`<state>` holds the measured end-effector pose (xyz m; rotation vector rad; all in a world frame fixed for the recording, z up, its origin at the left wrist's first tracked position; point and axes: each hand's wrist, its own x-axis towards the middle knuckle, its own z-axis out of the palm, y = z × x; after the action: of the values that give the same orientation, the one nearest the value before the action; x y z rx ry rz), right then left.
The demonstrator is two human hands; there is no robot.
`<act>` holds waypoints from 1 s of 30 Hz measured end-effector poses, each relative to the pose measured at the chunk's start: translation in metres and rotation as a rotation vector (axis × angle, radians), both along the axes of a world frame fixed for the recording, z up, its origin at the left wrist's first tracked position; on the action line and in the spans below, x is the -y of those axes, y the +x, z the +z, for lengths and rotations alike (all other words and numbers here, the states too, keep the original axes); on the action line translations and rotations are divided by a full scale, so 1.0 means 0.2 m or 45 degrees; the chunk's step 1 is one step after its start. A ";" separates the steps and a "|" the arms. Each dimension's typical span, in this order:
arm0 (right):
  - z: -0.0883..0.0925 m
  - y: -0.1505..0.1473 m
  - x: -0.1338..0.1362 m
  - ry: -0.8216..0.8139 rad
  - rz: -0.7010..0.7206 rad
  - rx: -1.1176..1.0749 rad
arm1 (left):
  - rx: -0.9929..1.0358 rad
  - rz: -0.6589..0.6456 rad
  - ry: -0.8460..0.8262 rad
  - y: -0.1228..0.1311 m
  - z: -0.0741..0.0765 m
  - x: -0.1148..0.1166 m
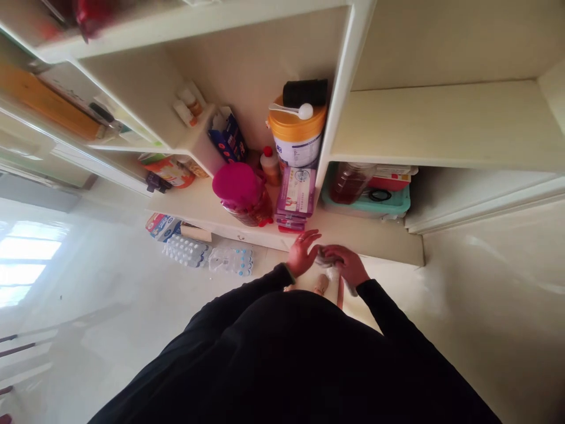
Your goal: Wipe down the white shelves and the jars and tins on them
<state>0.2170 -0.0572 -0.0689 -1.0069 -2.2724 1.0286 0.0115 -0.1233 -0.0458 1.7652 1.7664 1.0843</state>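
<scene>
My right hand (349, 265) is closed around a greyish cloth (329, 257), part of which hangs below the fingers. Close to its left, my left hand (302, 254) has its fingers apart and holds nothing. Just beyond the left hand, near the shelf's front edge, stand stacked purple boxes (296, 193). Beside them is a large jar with a magenta lid (238, 184). Behind the boxes stands a white tub with an orange lid (298, 138); a white scoop (304, 111) and a black roll (305, 93) lie on top of it.
A small red-capped bottle (270, 168) and a dark blue box (227, 136) stand farther back. Right of the divider, a teal bin (388, 205) holds a jar of dark red contents (348, 184). Wrapped bottle packs (188, 250) lie on the floor at left.
</scene>
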 end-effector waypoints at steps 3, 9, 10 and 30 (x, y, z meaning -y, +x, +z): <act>0.07 0.04 -0.20 0.279 -0.055 -0.028 | 0.049 0.101 0.253 0.01 0.09 0.02; 0.02 -0.01 -0.45 0.463 0.098 0.308 | 0.073 0.465 0.556 -0.07 0.31 0.05; 0.00 -0.01 -0.43 0.464 0.100 0.345 | 0.076 0.530 0.581 -0.10 0.33 0.06; 0.15 -0.97 0.21 -1.687 -0.264 -0.590 | 0.562 0.817 0.464 -1.09 0.43 0.03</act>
<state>0.0229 -0.0990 -0.0386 -1.1784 -0.9024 2.4015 -0.2073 -0.1301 0.0396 0.9881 1.9630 1.9804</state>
